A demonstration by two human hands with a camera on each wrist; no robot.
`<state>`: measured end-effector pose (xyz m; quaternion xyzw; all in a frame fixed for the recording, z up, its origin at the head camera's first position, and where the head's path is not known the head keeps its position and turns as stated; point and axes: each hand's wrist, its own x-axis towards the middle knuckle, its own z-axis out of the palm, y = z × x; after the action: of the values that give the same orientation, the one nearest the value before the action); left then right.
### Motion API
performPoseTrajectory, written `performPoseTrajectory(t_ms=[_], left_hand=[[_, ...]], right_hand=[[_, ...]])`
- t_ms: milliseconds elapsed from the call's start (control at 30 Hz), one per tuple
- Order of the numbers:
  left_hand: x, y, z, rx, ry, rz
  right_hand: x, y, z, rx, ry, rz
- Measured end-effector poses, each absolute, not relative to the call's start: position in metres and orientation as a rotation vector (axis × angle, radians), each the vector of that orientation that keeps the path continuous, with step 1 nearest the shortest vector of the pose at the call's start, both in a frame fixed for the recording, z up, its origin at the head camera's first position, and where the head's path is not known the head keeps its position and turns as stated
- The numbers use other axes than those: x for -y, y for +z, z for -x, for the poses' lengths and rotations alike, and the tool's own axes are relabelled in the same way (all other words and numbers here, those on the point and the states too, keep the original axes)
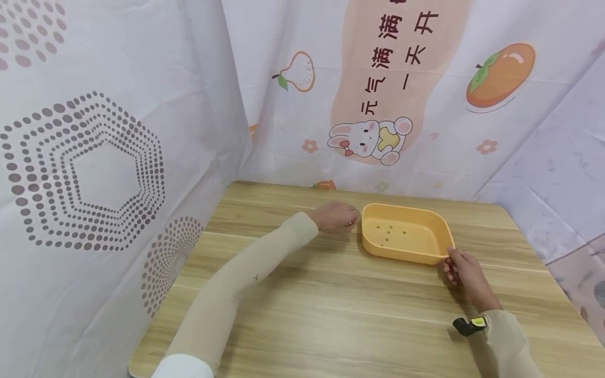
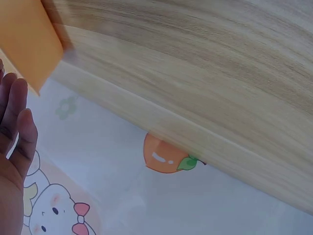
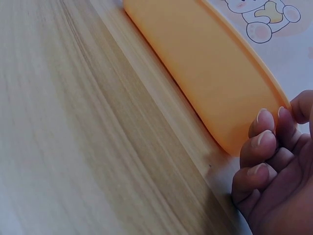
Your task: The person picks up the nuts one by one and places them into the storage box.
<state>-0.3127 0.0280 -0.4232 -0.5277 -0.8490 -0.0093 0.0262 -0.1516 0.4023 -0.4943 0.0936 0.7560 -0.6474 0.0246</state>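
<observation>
A shallow orange plastic basket (image 1: pixel 402 258) with rounded corners sits on the wooden table, small holes showing in its floor. At its near right corner my right hand (image 1: pixel 465 273) pinches the rim between thumb and index finger. The right wrist view shows the other fingers of that hand (image 3: pixel 279 176) curled beside the basket's outer wall (image 3: pixel 195 63). My left hand (image 1: pixel 334 217) is just off the basket's left end. Seen from the left wrist, the fingers (image 2: pixel 19 95) are loosely bent near the basket (image 2: pixel 29 39), with nothing in them.
The light wood tabletop (image 1: pixel 331 315) spreads under both arms. A printed white curtain (image 1: pixel 293 126) with fruit and a rabbit hangs along the far edge, and another curtain (image 1: pixel 108 173) hangs at the left. A small black device (image 1: pixel 469 326) is strapped at my right wrist.
</observation>
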Motion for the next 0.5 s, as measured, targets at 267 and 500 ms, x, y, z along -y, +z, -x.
performPoseTrajectory(t_ms=[267,500], left_hand=[[-0.039,-0.419,0.308,2.624,-0.044,1.630],[-0.054,-0.418,0.302,2.638,-0.013,1.677]], right_hand=[[-0.403,-0.495,0.152,-2.359,-1.991,-0.267],[-0.403,-0.494,0.152,-2.348,-1.992,-0.269]])
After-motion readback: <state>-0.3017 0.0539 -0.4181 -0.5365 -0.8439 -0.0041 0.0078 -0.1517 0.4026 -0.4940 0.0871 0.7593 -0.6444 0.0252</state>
